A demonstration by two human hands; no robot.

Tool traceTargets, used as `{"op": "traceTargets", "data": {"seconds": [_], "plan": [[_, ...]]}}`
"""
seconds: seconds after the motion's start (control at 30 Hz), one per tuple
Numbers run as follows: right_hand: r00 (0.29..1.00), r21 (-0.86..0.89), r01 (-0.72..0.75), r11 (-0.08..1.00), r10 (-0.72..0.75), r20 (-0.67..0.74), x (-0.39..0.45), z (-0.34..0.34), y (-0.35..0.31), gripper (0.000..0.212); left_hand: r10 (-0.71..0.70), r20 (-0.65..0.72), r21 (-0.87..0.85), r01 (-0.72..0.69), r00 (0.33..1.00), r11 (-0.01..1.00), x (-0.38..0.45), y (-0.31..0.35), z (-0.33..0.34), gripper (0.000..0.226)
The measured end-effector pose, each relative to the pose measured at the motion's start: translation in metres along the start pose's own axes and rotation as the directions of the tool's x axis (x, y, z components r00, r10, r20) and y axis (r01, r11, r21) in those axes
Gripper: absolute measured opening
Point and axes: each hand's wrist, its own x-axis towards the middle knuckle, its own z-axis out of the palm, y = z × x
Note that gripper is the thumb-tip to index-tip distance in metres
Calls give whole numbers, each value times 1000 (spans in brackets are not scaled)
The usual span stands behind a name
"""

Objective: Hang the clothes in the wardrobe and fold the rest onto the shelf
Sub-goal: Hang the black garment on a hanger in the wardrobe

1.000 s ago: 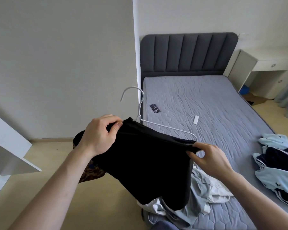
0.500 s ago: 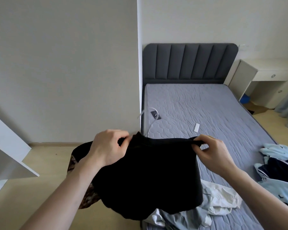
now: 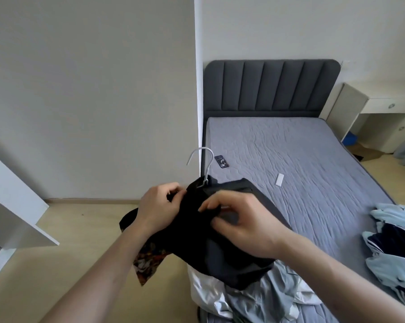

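A black garment (image 3: 222, 248) hangs in front of me over the bed's near corner, draped on a white hanger (image 3: 202, 164) whose hook sticks up above it. My left hand (image 3: 159, 208) grips the garment's left top edge beside the hook. My right hand (image 3: 241, 220) pinches the black fabric near the middle. A patterned orange-and-dark cloth (image 3: 147, 262) dangles below my left forearm. Pale grey and white clothes (image 3: 255, 297) lie heaped on the bed under the garment. Light blue and navy clothes (image 3: 395, 241) lie at the right.
The grey bed (image 3: 301, 164) carries a phone (image 3: 221, 161) and a small white remote (image 3: 279, 178). A white wardrobe panel (image 3: 12, 210) juts in at the left. A white desk (image 3: 383, 113) stands at the far right. Wooden floor (image 3: 80, 229) lies between wardrobe and bed.
My right hand slid left from the garment's right edge to its middle, bunching the fabric. The hanger's hook now stands up above the garment again.
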Motion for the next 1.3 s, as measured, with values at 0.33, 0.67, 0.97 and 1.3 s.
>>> {"op": "traceTargets", "data": {"seconds": [0.33,0.67,0.97,1.3], "plan": [[975,-143,-83,986,110,193,-33,-10,69,46,-76,-8,-170,73,997,983,-10,27,17,21],[955,-185,-261,948,226,-191,7,-101,140,58,-157,-143,-386,91,977,918,-15,53,-13,24],[993,-62,-111,992,109,-36,66,-85,165,26,-245,-235,-302,169,941,938,-44,67,-20,39],[966,-187,199,962,-160,205,130,-29,139,23,-373,-322,-228,311,870,923,-87,34,-54,27]]}}
